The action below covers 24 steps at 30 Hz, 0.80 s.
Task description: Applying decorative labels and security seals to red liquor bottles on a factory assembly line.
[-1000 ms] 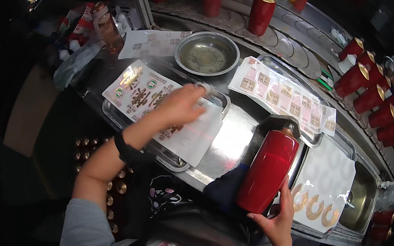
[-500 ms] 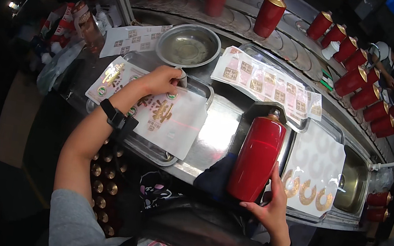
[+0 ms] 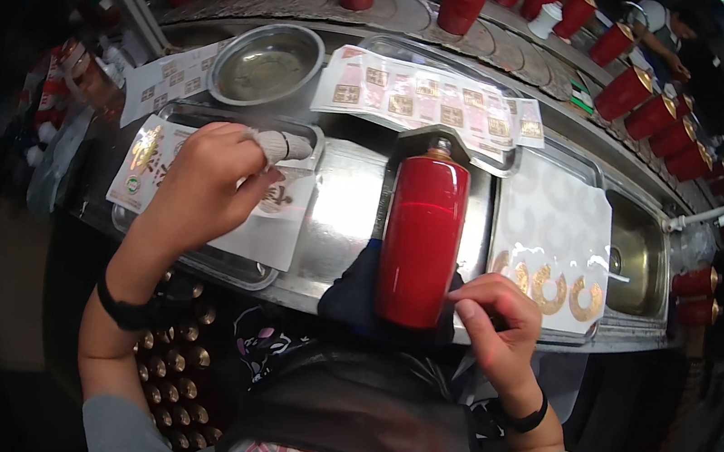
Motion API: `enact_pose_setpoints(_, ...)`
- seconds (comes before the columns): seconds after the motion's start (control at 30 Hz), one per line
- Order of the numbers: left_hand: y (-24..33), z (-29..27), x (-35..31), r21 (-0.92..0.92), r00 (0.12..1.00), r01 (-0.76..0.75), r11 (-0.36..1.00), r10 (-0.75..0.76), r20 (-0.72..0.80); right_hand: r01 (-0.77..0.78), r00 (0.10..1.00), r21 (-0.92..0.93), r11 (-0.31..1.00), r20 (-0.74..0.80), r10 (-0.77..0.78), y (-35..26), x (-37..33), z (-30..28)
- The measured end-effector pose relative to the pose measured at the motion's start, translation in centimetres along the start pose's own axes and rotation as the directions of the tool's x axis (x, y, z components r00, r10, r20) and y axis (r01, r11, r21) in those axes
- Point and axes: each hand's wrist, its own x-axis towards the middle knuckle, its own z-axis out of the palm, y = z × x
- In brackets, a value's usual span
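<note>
I am seeing the glossy, cylinder-like red bottle (image 3: 421, 243) lying at the near edge of the steel counter (image 3: 342, 205), its lower end over dark cloth (image 3: 349, 290). The left hand (image 3: 211, 174), one finger wrapped in whitish fabric (image 3: 279, 146), is bending above the smooth sticker sheet (image 3: 271, 240) towards the counter's left end; I cannot tell if it is grasping something. The right hand (image 3: 504, 325) is curving loosely, released, its fingertip close beside the bottle.
</note>
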Motion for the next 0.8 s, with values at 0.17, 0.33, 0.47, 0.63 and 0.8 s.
enact_pose_setpoints(0.17, 7.6, -1.4, 1.4, -0.601, 0.935, 0.05, 0.798, -0.248, -0.253, -0.288, 0.866, 0.347, 0.893, 0.492, 0.088, -1.7, 0.6, 2.2)
enact_pose_setpoints(0.33, 11.1, 0.4, 0.3, -0.934, 0.871, 0.017, 0.358, -0.465, -0.162, -0.514, 0.852, 0.8, 0.31, 0.433, 0.295, -2.2, 0.9, 2.9)
enact_pose_setpoints(0.47, 11.8, 2.2, -1.8, -0.941, 0.856, 0.166, 0.294, -0.517, -0.01, -0.463, 0.844, 0.842, 0.276, 0.325, 0.426, -1.0, 1.4, 2.4)
enact_pose_setpoints(0.63, 12.3, 1.3, -0.7, -0.911, 0.906, 0.109, 0.397, -0.418, -0.074, -0.742, 0.604, 0.405, 0.533, 0.749, 0.272, -2.3, 0.8, 0.9)
enact_pose_setpoints(0.8, 14.0, 1.4, 0.6, -0.919, 0.948, -0.002, 0.395, -0.292, -0.127, -0.652, 0.754, 0.75, 0.107, 0.628, 0.195, -0.3, 0.0, 1.7)
